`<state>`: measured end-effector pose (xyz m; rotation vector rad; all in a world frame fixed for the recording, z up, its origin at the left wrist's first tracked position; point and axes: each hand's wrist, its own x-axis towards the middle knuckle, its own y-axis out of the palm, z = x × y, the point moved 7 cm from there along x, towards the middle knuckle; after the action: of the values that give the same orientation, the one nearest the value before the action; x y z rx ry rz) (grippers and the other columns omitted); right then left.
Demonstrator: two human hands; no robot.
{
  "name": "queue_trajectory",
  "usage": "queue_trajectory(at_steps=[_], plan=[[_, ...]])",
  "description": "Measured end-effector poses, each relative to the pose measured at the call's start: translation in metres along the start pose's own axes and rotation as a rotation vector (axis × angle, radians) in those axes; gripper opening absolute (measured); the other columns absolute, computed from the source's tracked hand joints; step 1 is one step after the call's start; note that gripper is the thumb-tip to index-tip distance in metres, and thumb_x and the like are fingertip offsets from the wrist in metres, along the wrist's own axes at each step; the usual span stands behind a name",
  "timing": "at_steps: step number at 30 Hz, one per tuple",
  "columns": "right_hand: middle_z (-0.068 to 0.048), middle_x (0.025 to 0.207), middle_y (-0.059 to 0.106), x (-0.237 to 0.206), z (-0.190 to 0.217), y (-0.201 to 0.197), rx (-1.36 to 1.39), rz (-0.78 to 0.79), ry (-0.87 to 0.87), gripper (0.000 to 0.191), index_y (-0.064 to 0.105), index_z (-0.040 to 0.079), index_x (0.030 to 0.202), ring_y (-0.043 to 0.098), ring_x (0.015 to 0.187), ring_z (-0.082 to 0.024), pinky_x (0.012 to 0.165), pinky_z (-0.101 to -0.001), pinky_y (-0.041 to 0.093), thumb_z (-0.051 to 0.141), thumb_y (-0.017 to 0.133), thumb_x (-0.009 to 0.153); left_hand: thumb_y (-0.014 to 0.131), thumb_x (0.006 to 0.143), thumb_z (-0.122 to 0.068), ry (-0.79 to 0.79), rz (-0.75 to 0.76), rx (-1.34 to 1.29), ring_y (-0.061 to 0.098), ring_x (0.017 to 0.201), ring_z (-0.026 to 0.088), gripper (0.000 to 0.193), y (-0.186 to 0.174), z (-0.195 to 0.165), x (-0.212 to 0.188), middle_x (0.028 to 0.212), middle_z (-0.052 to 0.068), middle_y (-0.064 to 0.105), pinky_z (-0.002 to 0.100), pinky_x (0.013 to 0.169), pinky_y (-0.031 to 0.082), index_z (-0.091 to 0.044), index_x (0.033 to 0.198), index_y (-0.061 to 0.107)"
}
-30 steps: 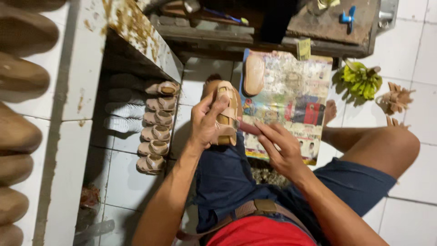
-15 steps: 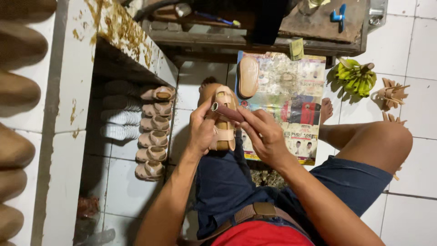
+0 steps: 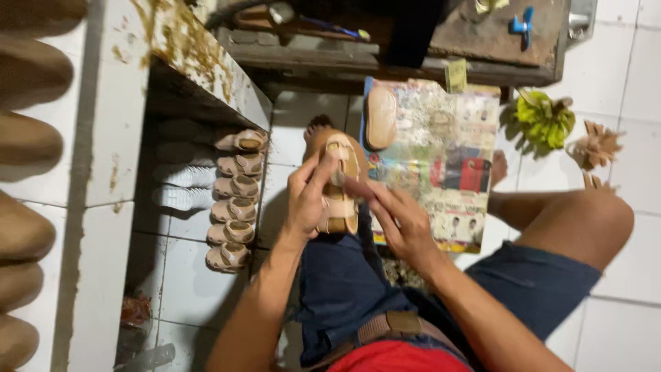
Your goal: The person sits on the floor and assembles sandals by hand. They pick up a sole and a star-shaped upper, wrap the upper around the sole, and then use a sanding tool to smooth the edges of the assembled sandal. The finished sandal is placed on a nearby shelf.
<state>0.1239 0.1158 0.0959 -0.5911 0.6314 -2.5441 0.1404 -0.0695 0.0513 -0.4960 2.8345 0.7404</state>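
I sit on a tiled floor with a tan strapped sandal (image 3: 342,189) held above my left knee. My left hand (image 3: 308,200) grips the sandal along its left side, thumb up near the front strap. My right hand (image 3: 396,217) touches the sandal's right edge, its fingers pressed against the middle strap. A loose tan sole (image 3: 380,117) lies just beyond on a sheet of printed paper (image 3: 447,158) spread over the floor.
A row of several finished sandals (image 3: 234,200) stands on the floor under a stained white bench (image 3: 200,55) at the left. Brown shoe lasts (image 3: 27,138) line the far left. A dark low table (image 3: 496,48) is ahead. Green and tan scraps (image 3: 547,117) lie at the right.
My head has shifted, so the scene sits slightly lower in view. My right hand has moved in from below the sandal onto its right side. My left hand keeps its grip.
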Motion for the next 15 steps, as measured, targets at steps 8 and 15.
queue_trajectory(at_steps=[8, 15], plan=[[-0.014, 0.101, 0.068, 0.005, 0.006, -0.001, 0.014, -0.035, -0.100, 0.035, 0.065, 0.003, 0.133, 0.065, 0.085, -0.026, 0.074, -0.0349, 0.050, 0.007, 0.069, 0.099, 0.064, 0.106, -0.034, 0.036, 0.042, 0.002, 0.068, 0.092, 0.013, 0.046, 0.000, 0.005, -0.003, 0.107, 0.009, 0.071, 0.028, 0.080, 0.058, 0.004, 0.131, 0.065], [-0.012, 0.094, 0.067, 0.003, -0.009, -0.001, 0.170, 0.032, 0.062, 0.036, 0.066, 0.004, 0.135, 0.064, 0.081, -0.024, 0.073, -0.0347, 0.052, 0.001, 0.064, 0.099, 0.061, 0.099, -0.033, -0.208, 0.042, -0.154, 0.072, 0.072, 0.024, 0.042, -0.002, 0.015, -0.004, 0.092, 0.013, 0.070, 0.036, 0.059, 0.061, -0.002, 0.127, 0.061]])
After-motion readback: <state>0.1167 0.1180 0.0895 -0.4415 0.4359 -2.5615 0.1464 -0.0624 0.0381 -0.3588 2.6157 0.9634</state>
